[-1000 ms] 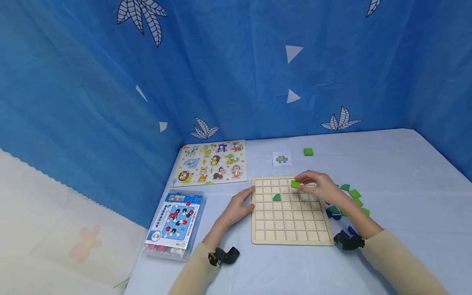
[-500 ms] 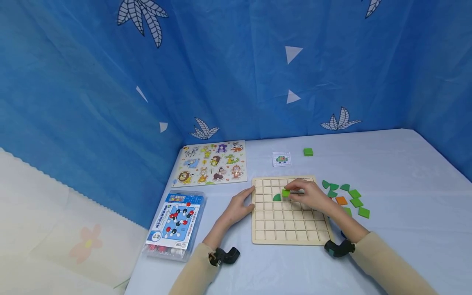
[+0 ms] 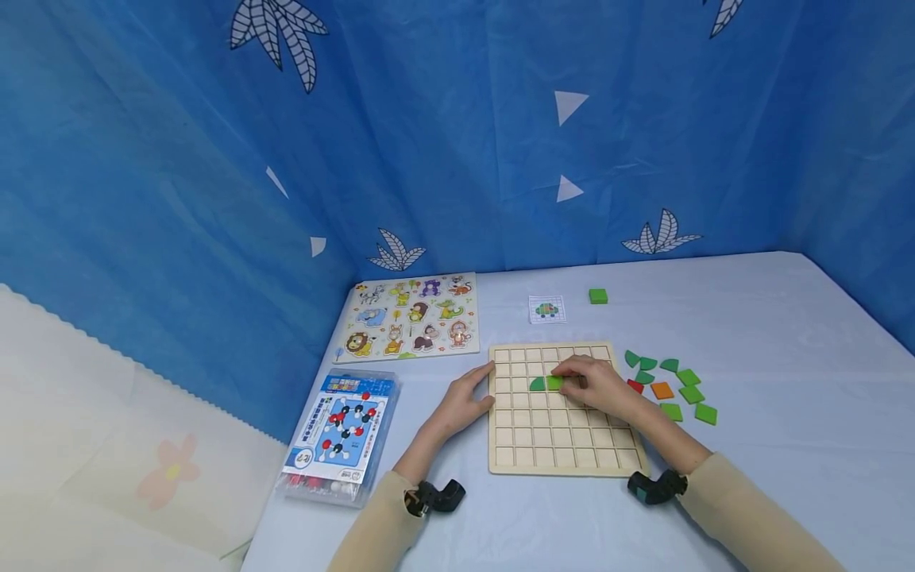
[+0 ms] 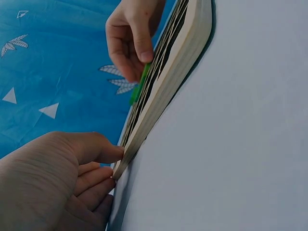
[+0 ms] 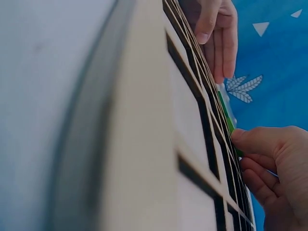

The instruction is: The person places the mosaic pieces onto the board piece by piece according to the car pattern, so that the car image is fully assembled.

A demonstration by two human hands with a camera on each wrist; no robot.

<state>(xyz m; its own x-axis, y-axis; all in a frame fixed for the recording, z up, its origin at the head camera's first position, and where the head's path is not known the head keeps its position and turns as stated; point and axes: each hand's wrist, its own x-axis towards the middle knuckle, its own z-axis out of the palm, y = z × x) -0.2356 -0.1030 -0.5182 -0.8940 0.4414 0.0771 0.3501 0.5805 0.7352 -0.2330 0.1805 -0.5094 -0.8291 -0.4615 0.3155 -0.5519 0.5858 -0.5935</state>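
Your right hand (image 3: 595, 384) pinches a light-green square tile (image 3: 554, 383) on the gridded pale wooden board (image 3: 565, 470), beside a dark-green quarter-circle tile (image 3: 538, 384) at nine o'clock. Your left hand (image 3: 460, 405), fingers extended, touches the board's nine-o'clock edge. Loose flat tiles (image 3: 662, 390) lie toward three.

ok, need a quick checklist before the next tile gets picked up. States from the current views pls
1. Board steadied: ok, left hand touches its left edge.
2. Green square beside the dark green quarter-circle: ok.
3. Green square fully down in its slot: cannot tell, fingers partly cover it.
4. Right hand free: not ok, it pinches the green square.
5. Picture card uncovered: ok, it lies beyond the board.
6. Loose tiles on hand: ok, scattered right of the board.
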